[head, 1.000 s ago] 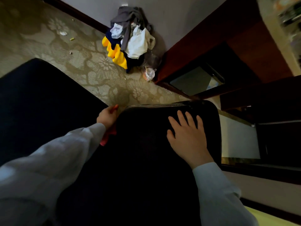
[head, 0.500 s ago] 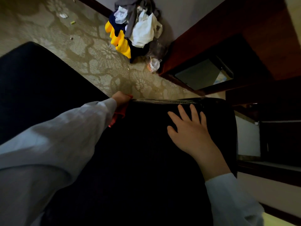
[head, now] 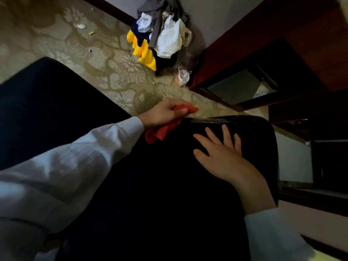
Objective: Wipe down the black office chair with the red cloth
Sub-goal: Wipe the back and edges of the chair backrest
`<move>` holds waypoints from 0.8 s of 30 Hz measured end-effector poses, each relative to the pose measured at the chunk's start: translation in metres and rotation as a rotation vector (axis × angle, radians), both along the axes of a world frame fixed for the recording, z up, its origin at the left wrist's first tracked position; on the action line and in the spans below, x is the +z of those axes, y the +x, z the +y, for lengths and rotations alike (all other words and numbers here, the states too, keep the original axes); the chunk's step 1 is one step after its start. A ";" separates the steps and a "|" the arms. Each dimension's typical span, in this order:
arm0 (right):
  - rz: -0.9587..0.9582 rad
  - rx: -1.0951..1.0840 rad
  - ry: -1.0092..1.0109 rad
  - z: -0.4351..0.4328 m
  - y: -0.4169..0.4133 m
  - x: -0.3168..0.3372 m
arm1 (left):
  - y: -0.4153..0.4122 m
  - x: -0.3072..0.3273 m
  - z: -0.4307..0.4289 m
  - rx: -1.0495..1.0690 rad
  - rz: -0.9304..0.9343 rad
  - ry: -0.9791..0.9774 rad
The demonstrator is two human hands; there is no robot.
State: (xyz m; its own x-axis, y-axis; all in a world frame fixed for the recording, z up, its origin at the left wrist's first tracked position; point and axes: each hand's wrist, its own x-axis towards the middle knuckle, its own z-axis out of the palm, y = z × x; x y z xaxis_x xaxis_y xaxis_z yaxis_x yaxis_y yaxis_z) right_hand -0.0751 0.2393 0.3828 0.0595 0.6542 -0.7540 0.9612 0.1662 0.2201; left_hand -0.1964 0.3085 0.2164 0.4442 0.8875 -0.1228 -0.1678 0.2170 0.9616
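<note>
Red cloth (head: 162,129) is squeezed in my left hand (head: 163,112) at the chair (head: 150,185) far edge. My right hand (head: 220,157) lies flat, fingers spread. Open carpet (head: 113,72) lies past the edge.

Left hand (head: 163,113) grips red cloth (head: 163,129) at the far edge of the black office chair (head: 169,185); right hand (head: 224,157) rests flat on it. Clothes pile (head: 160,38) lies on carpet (head: 84,49).
</note>
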 end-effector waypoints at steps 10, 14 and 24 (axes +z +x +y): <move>-0.027 0.023 0.004 0.000 0.001 -0.003 | -0.028 -0.090 -0.015 0.072 0.558 -0.255; -0.043 0.038 -0.006 -0.001 0.002 -0.004 | -0.007 -0.086 -0.024 0.090 0.567 -0.336; -0.043 0.014 -0.025 0.000 -0.002 -0.001 | 0.006 -0.023 -0.047 0.081 0.538 0.038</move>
State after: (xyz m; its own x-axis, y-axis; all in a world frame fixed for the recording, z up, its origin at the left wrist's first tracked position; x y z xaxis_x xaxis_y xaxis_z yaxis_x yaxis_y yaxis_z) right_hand -0.0768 0.2395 0.3819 0.0831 0.6365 -0.7668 0.9486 0.1853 0.2566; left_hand -0.1904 0.2615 0.1934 0.2577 0.9243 -0.2814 0.3352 0.1876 0.9233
